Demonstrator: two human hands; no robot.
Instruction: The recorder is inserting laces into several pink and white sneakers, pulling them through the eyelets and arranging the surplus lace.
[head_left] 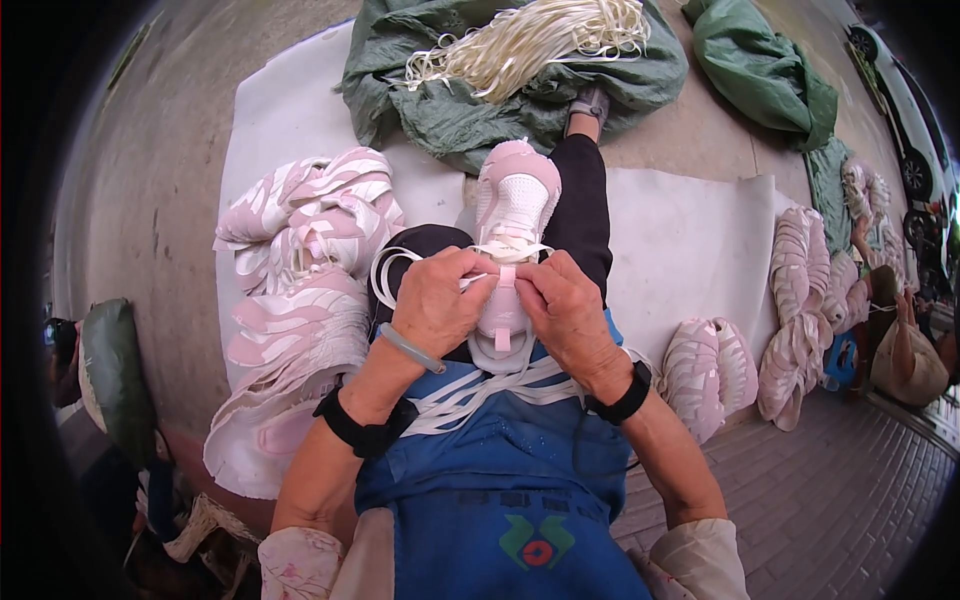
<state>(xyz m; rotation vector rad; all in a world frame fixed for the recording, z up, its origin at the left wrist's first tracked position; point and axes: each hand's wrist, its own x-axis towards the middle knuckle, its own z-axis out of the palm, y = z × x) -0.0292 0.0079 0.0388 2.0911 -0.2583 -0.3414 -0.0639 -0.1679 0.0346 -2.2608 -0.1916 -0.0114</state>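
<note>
A pink and white sneaker upper (519, 190) lies over my lap, its toe pointing away from me. White shoelace (510, 248) crosses at its throat, just above the pink tongue (505, 300). My left hand (443, 303) is closed in a pinch at the left side of the throat, with a loop of the lace by its knuckles. On the other side my right hand (566, 312) pinches the lace with thumb and forefinger. More loose white laces (480, 398) lie across my blue apron (500, 470) below the upper.
Piled sneaker uppers (310, 320) lie on white sheeting (265, 110) at left. More uppers (708, 375) are stacked at right. A green sack (380, 110) holding a lace bundle (530, 45) lies ahead, beside my outstretched leg (582, 200). Another person (905, 350) sits at far right.
</note>
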